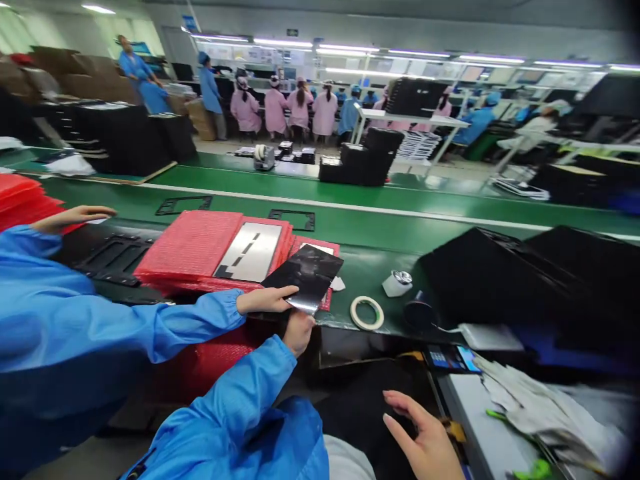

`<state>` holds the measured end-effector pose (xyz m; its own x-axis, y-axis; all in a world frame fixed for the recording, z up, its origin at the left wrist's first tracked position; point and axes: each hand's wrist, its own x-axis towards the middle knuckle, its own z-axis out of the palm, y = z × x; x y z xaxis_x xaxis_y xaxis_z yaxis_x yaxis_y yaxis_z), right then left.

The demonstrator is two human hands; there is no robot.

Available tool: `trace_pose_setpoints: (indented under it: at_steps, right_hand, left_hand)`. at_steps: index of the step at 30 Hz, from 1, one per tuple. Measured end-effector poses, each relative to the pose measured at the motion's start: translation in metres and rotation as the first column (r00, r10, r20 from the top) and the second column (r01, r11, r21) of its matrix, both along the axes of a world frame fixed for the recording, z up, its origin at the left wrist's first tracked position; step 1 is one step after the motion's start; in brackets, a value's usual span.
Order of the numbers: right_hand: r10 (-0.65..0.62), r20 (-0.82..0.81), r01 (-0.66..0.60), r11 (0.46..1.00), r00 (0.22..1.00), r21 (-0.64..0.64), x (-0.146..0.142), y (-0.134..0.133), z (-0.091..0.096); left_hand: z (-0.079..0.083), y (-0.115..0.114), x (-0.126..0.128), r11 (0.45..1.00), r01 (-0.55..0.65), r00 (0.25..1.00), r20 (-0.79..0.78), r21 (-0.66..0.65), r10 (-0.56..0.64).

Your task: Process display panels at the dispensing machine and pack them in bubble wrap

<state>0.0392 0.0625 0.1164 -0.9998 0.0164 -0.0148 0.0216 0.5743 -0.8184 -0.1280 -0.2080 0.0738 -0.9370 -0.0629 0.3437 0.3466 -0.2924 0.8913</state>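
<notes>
My left hand (299,332) is closed on the near corner of a glossy black flat panel (310,270). A co-worker's hand (269,300) holds the same panel by its left edge, so both of us touch it at once. The panel is tilted over stacked red bubble-wrap pouches (193,243), and a silver-backed panel (251,250) with dark strips lies on them. Low on the right, my right hand (423,430) hangs in the air, thumb and fingers apart, holding nothing.
A tape roll (367,313), a white bottle with a metal top (399,283) and a phone (450,359) lie to the right. Beyond them are black stacks (480,287) and a pale cloth (545,407). Black frames (293,219) rest on the green bench (380,230). The co-worker's other hand (75,217) is far left.
</notes>
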Motion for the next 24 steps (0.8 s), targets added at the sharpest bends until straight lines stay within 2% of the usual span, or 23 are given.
trace_pose_setpoints:
  at_steps: [2, 4, 6, 9, 12, 15, 17, 19, 22, 24]
  right_hand:
    - [-0.03, 0.02, 0.03, 0.999, 0.999, -0.016, 0.011, -0.003, -0.008]
    - [-0.046, 0.035, 0.046, 0.999, 0.998, -0.022, 0.022, -0.003, -0.017]
    - [-0.06, 0.048, 0.061, 0.998, 0.997, -0.028, 0.032, 0.0, -0.027]
    - [-0.086, 0.064, 0.089, 0.995, 0.994, -0.049, 0.044, 0.002, -0.036]
    - [-0.099, 0.082, 0.105, 0.992, 0.992, -0.066, 0.048, 0.0, -0.035]
    - [-0.11, 0.082, 0.118, 0.988, 0.991, -0.104, 0.042, -0.003, -0.015]
    - [-0.128, 0.058, 0.136, 0.976, 0.99, -0.168, 0.033, -0.006, 0.009]
    - [-0.145, 0.022, 0.146, 0.95, 0.989, -0.278, 0.02, -0.009, 0.039]
    - [-0.161, -0.043, 0.118, 0.855, 0.986, -0.505, 0.002, -0.015, 0.081]
    - [-0.165, -0.099, 0.067, 0.774, 0.981, -0.63, -0.006, -0.021, 0.097]
  left_hand:
    - [0.01, 0.012, -0.004, 0.98, -0.012, 0.995, 0.103, 0.198, -0.009]
    - [0.021, 0.02, -0.009, 0.909, -0.061, 0.964, 0.262, 0.412, -0.054]
    - [0.032, 0.023, -0.012, 0.825, -0.114, 0.917, 0.379, 0.554, -0.128]
    - [0.043, 0.022, -0.01, 0.785, -0.109, 0.887, 0.417, 0.61, -0.2]
    - [0.047, 0.02, 0.008, 0.806, -0.045, 0.882, 0.402, 0.59, -0.245]
    - [0.047, 0.021, 0.04, 0.824, 0.127, 0.855, 0.361, 0.553, -0.373]
    - [0.045, 0.021, 0.065, 0.799, 0.275, 0.803, 0.33, 0.535, -0.497]
    - [0.04, 0.02, 0.088, 0.752, 0.405, 0.729, 0.312, 0.52, -0.609]
    - [0.024, 0.017, 0.117, 0.67, 0.563, 0.604, 0.313, 0.485, -0.733]
    - [0.011, 0.014, 0.13, 0.607, 0.668, 0.524, 0.308, 0.43, -0.794]
